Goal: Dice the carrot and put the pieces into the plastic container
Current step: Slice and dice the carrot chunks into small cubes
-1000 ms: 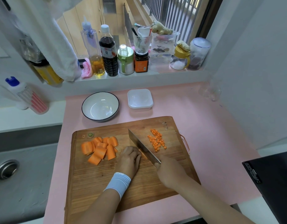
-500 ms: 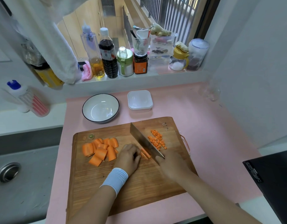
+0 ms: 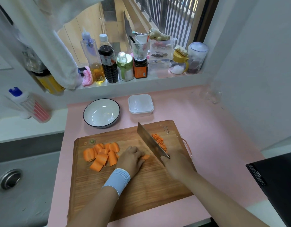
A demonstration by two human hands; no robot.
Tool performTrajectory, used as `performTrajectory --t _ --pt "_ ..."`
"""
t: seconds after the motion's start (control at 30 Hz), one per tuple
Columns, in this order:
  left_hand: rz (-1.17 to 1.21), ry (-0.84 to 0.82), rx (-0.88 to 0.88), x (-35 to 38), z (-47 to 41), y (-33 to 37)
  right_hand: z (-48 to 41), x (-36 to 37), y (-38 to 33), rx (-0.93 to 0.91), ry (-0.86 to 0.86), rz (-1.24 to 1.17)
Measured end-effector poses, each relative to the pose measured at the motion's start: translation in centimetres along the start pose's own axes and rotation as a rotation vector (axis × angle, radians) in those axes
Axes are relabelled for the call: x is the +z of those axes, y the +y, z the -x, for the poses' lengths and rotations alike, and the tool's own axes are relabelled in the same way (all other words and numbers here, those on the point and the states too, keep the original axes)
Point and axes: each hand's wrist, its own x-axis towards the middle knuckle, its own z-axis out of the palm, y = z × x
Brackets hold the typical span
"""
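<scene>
1. Broadly, a pink surface [image 3: 215, 145] fills a kitchen corner, with a grey steel sink [image 3: 27, 185] to its left and a white window ledge [image 3: 141, 82] crowded with bottles behind.
2. A rectangular wooden cutting board [image 3: 141, 185] lies near its front edge.
3. A square clear plastic container [image 3: 140, 104] stands beyond the board beside a white dark-rimmed bowl [image 3: 101, 113], well apart from both hands.
4. The right hand [image 3: 177, 164] is wrapped round a steel cleaver [image 3: 149, 141], whose blade is tilted.
5. The left hand [image 3: 131, 158], fingers curled, presses a short orange carrot strip [image 3: 145, 156] just left of the blade.
6. Thick orange carrot chunks [image 3: 100, 154] lie heaped left of that hand.
7. Small orange carrot dice [image 3: 159, 141] sit right of the blade.
</scene>
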Motion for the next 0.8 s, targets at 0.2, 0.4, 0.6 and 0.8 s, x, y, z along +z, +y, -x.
performTrajectory --t 0.2,0.4,0.6,0.8 --pt "0.062 0.109 -0.17 0.7 1.8 0.5 0.2 1.4 -0.5 -0.039 -0.027 0.005" --pt "0.078 0.126 -0.214 1.2 2.0 0.8 0.6 2.1 -1.1 -0.044 -0.013 0.071" --pt "0.065 0.136 -0.205 1.1 1.7 1.2 1.1 1.9 -1.4 -0.045 -0.011 0.057" --pt "0.042 0.168 -0.003 0.9 1.9 0.9 1.4 1.9 -1.9 -0.042 0.013 0.064"
